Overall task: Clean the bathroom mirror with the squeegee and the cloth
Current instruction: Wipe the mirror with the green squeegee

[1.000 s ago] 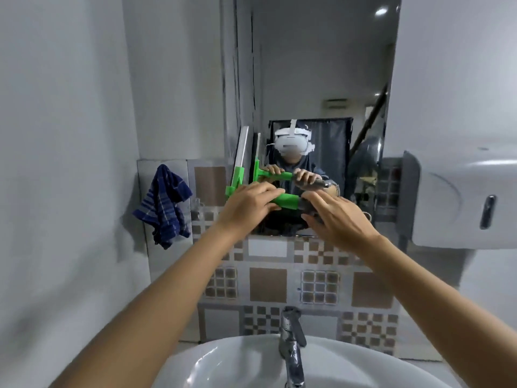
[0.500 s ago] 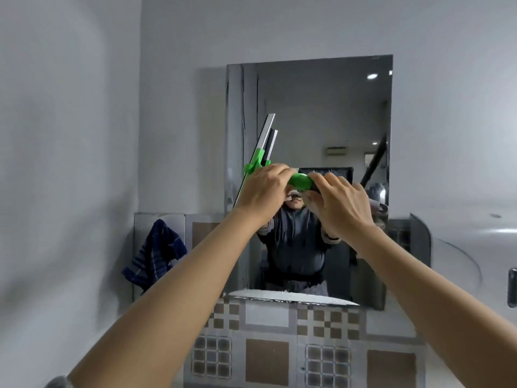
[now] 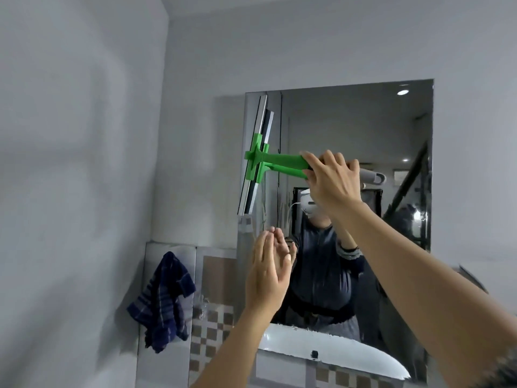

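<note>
Right hand point(image 3: 331, 186) is wrapping its fingers around the green handle of the squeegee point(image 3: 277, 163), gripping it near the rear end while the blade is standing almost upright, slightly tilted, against the left edge of the mirror point(image 3: 363, 130). Whether the rubber edge is actually touching the glass is hard to tell, since the blade and its reflection are lying close together. Left hand point(image 3: 268, 267) is hovering lower down in front of the mirror, holding nothing, with its fingers straightened and lying side by side, palm facing right. Whether it is touching the glass cannot be told.

Off to the lower left, the cloth point(image 3: 163, 301), dark blue with pale stripes, is hanging bunched on the tiled wall panel point(image 3: 215, 275), well apart from both hands. Reflected along the bottom of the mirror, a white basin is showing; what lies in it cannot be made out.
</note>
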`<state>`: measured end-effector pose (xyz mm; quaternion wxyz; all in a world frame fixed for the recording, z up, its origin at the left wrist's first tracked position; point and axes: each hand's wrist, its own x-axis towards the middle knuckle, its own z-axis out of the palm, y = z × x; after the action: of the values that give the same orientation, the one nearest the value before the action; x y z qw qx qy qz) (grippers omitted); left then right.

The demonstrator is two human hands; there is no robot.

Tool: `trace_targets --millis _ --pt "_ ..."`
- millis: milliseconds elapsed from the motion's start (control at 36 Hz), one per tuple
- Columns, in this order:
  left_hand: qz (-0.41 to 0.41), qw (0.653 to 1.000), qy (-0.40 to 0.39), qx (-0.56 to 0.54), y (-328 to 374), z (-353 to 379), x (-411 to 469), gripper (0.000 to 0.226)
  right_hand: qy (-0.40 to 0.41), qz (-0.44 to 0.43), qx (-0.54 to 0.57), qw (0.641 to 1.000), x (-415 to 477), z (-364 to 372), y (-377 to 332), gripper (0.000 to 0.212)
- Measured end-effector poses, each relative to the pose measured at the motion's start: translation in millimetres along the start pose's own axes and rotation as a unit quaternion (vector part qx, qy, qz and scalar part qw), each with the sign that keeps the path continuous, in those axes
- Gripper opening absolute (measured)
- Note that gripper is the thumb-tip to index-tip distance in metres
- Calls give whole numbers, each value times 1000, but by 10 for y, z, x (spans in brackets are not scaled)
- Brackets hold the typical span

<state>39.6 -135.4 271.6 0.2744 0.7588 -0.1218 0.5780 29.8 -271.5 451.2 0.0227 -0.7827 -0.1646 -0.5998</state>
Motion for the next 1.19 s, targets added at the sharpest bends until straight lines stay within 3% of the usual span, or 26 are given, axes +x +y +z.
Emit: trace_targets --millis 250,778,1194 --pt "-68 994 -81 40 -239 242 120 88 -4 0 10 1000 373 137 3 34" --pt "-62 992 -46 96 -333 319 159 84 40 -26 13 999 513 247 -22 32" --pt "-100 991 -56 75 -239 311 191 90 18 34 -6 999 302 -82 516 29"
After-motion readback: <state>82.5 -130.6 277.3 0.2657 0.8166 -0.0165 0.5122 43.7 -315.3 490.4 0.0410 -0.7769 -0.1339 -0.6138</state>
